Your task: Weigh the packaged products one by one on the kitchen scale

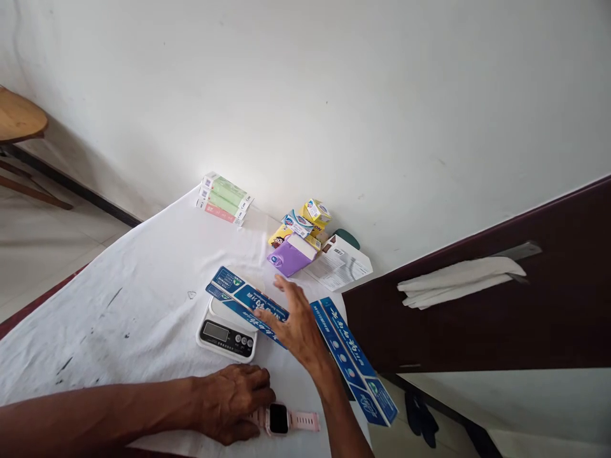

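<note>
My left hand (233, 401) rests low on the white cloth with its fingers curled in around the strap of a pink smartwatch (279, 418). The watch lies flat, its dark square screen facing up. Above it, my right hand (296, 324) has its thumb and fingers apart over one end of a long blue toothpaste box (233, 286). That box lies slanted across the plate of a white digital kitchen scale (226, 340), and whether my fingers touch it is hard to tell. Buttons and a grey display show on the scale's front. A second blue toothpaste box (353, 362) lies right of my right forearm.
Toward the wall stand a purple box (292, 254), yellow boxes (316, 216), a small soap box (298, 223) and a white carton (341, 264). Green and pink boxes (225, 198) sit at the far corner. A folded white cloth (461, 283) hangs on the dark panel at right.
</note>
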The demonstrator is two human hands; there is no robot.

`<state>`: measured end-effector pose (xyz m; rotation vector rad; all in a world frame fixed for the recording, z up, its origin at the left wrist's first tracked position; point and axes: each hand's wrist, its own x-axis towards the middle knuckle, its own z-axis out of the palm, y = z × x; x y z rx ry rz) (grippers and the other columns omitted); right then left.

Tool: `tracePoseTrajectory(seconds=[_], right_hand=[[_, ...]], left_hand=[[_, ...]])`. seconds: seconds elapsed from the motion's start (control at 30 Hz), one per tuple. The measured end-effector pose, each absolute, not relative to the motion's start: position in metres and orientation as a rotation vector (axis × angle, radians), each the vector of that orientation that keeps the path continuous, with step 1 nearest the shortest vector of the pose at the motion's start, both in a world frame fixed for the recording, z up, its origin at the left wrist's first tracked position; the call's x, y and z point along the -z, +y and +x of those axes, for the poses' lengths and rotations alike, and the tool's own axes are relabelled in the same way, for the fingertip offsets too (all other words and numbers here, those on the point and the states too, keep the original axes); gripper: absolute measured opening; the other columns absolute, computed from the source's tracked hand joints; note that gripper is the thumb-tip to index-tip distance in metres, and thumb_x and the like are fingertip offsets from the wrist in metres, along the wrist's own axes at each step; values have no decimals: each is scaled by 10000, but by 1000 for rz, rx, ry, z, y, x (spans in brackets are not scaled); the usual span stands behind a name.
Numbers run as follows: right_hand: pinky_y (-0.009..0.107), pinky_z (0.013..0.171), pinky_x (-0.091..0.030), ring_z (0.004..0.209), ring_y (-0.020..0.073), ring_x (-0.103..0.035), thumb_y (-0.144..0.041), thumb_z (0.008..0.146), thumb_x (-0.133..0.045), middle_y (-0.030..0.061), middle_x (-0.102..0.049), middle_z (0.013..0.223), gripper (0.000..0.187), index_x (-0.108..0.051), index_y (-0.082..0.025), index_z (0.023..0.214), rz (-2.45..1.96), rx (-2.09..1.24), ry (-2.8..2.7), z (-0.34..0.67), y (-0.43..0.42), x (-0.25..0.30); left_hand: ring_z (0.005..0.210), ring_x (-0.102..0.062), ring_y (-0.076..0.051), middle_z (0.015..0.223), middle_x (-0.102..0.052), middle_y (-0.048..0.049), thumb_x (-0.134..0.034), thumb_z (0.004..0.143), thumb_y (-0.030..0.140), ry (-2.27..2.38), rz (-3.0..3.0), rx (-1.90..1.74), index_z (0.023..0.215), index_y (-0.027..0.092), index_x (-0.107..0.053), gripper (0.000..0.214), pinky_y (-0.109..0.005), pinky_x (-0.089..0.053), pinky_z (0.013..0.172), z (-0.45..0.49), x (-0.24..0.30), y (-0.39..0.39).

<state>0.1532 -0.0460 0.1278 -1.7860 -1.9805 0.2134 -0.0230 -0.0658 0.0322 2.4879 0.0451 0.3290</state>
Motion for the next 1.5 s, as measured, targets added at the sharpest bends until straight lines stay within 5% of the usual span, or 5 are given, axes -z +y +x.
tracePoseTrajectory(seconds=[0.47, 0.7, 1.03, 1.27, 1.5], right_hand=[[506, 969, -506, 1171, 321, -626, -265, 864, -757, 122, -675, 1257, 564, -525, -216, 1376, -1947, -17, -1995, 139, -68, -101], [504, 932, -511, 1121, 346, -639, -467, 891, -666, 147, -661, 1244, 555, -561, -184, 1356, -2254, 299, -1566, 234, -121, -142], [494, 964, -516, 1220, 358, -609, -646, 848, -565, 174, -593, 1387, 771, -502, -153, 1437, -2521, -37, -1274, 292, -150, -131], [538, 997, -494, 1238, 374, -589, -737, 791, -621, 184, -605, 1355, 923, -460, -140, 1478, -2494, 59, -1268, 302, -153, -142], [527, 1003, -486, 1199, 347, -593, -649, 935, -538, 160, -655, 1257, 598, -603, -190, 1313, -2129, 261, -1550, 246, -111, -160]], left_hand=[[1011, -584, -277, 1132, -579, -81, -671, 816, 251, 79, 2400, -281, 1206, 211, -534, 415, -401, -506, 893, -25, -39, -67], [997, -576, -259, 1133, -559, -67, -647, 831, 209, 82, 2379, -245, 1178, 222, -506, 375, -384, -496, 847, -27, -45, -66], [992, -570, -251, 1131, -544, -55, -650, 835, 189, 78, 2360, -243, 1180, 231, -492, 381, -375, -486, 841, -26, -43, -66], [988, -568, -251, 1124, -551, -54, -656, 830, 192, 88, 2373, -234, 1166, 228, -503, 371, -371, -486, 826, -26, -42, -67], [946, -585, -245, 1075, -584, -58, -654, 827, 204, 49, 2480, -272, 1134, 211, -540, 328, -364, -489, 837, -27, -43, -68]])
